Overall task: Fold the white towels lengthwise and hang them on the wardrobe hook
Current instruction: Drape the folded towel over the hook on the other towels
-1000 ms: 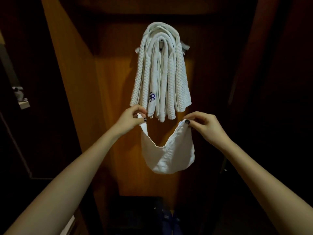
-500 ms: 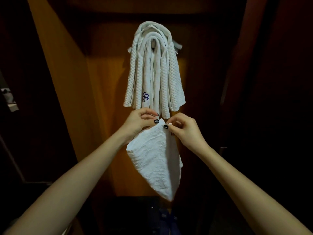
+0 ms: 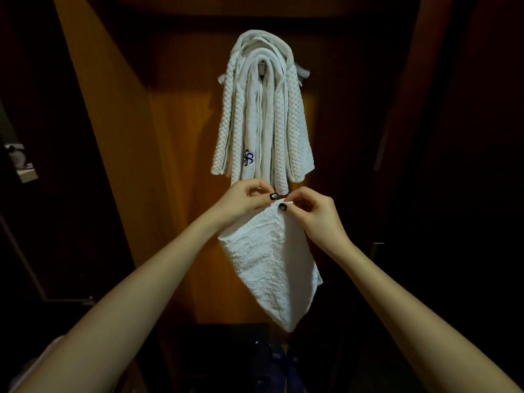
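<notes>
The left hand (image 3: 243,198) and right hand (image 3: 314,214) have met just below the hung towels (image 3: 263,114), fingers pinching together the top corners of the white towel (image 3: 272,265); a blue monogram (image 3: 248,158) on the hung towels is illegible.

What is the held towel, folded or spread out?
Folded: the towel hangs doubled, top corners pinched together by the left hand and right hand.

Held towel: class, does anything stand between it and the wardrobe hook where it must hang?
Yes. The hanging towels already drape over the hook, covering most of it, and dangle directly above the held towel, pinched by the left hand and right hand.
</notes>
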`<action>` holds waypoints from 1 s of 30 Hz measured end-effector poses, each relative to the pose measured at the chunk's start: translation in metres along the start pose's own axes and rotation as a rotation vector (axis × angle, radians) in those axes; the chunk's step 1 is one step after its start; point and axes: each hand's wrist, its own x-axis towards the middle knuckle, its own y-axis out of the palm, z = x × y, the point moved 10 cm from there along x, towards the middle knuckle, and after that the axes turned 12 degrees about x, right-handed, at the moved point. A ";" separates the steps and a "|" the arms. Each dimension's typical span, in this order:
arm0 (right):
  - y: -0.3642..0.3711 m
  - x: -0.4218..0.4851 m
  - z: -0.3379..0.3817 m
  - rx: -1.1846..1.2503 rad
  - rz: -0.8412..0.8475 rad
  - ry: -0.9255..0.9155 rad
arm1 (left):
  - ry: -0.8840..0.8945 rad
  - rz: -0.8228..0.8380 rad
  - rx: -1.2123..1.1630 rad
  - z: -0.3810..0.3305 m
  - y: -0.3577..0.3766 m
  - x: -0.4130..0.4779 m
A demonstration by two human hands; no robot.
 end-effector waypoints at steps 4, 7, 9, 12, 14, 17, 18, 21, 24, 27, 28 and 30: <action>-0.014 0.004 -0.002 -0.051 -0.072 0.005 | 0.067 0.073 0.264 0.004 -0.002 -0.009; -0.028 0.008 -0.003 -0.087 -0.124 0.005 | 0.070 0.076 0.336 0.016 -0.011 -0.013; -0.036 0.009 -0.007 -0.110 -0.156 0.016 | 0.079 0.026 0.324 0.022 -0.020 -0.014; -0.041 0.009 -0.010 -0.141 -0.185 0.027 | 0.068 -0.056 0.218 0.026 -0.027 -0.015; -0.045 0.009 -0.012 -0.146 -0.202 0.030 | 0.068 -0.110 0.161 0.026 -0.031 -0.014; -0.049 0.008 -0.015 -0.155 -0.199 0.044 | 0.073 -0.174 0.064 0.021 -0.040 -0.011; -0.049 0.007 -0.017 -0.162 -0.187 0.053 | 0.083 -0.191 0.039 0.019 -0.043 -0.010; -0.044 0.010 -0.022 -0.218 -0.129 0.098 | 0.154 -0.227 0.151 0.006 -0.049 -0.007; -0.039 0.015 -0.017 -0.279 -0.092 0.086 | 0.149 -0.145 0.305 0.004 -0.044 -0.004; -0.038 0.016 -0.016 -0.281 -0.103 0.097 | 0.097 -0.035 0.417 0.014 -0.038 -0.003; -0.037 0.017 -0.016 -0.285 -0.091 0.101 | 0.095 -0.009 0.418 0.015 -0.038 -0.004; -0.031 0.019 -0.013 -0.277 -0.032 0.108 | 0.131 0.018 0.381 0.011 -0.038 -0.005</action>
